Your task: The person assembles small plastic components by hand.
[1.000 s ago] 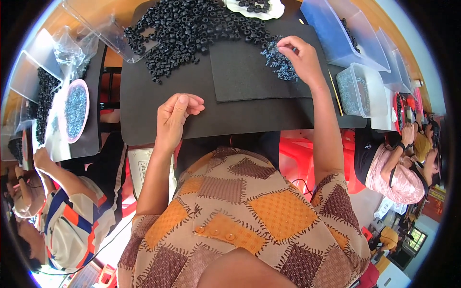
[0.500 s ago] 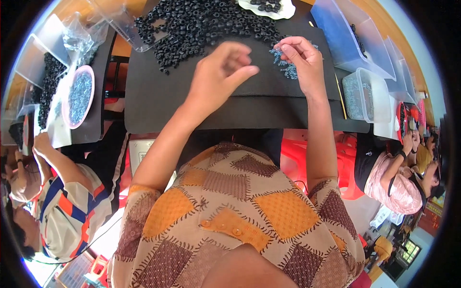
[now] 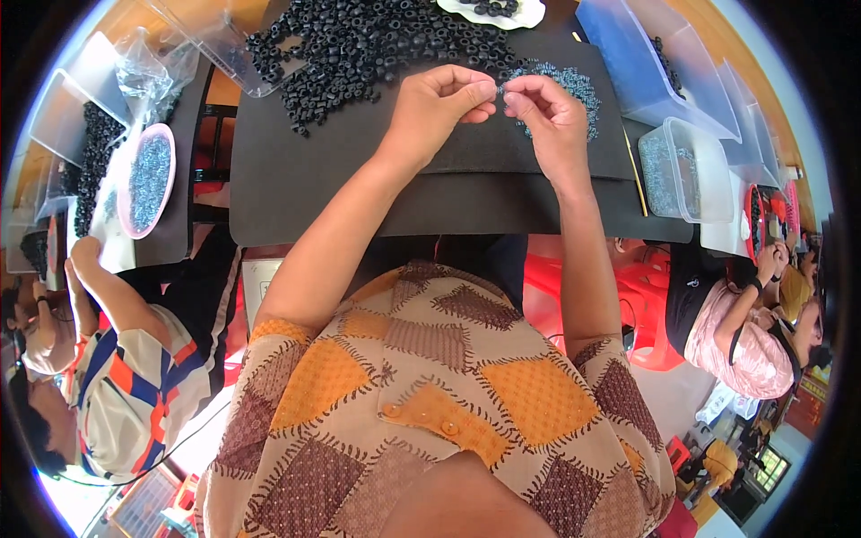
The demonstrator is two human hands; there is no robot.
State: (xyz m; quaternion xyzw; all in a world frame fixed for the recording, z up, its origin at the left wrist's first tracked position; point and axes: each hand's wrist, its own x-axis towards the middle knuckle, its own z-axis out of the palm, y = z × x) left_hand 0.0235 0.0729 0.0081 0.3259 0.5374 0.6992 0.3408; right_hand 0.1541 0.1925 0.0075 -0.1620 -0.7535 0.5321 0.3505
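My left hand (image 3: 438, 109) and my right hand (image 3: 551, 115) meet fingertip to fingertip above the black mat. Thumb and forefinger of each are pinched together. Something tiny and dark shows between them, too small to name. Just beyond and beside my right hand lies a pile of small blue-grey pieces (image 3: 576, 88), partly covered by its fingers. Beyond my left hand spreads a large heap of small black ring-shaped parts (image 3: 359, 45).
A white scalloped plate (image 3: 529, 15) with black parts stands at the far edge. To the right are a blue-tinted bin (image 3: 623, 67), a clear tub (image 3: 686, 184) and a thin yellow stick (image 3: 636, 170). A pink-rimmed bowl (image 3: 169, 197) sits left, near a seated person (image 3: 130, 386).
My left hand has moved right and a little up, its fingers closing into a pinch. My right hand has shifted left from the blue-grey pile to meet it.
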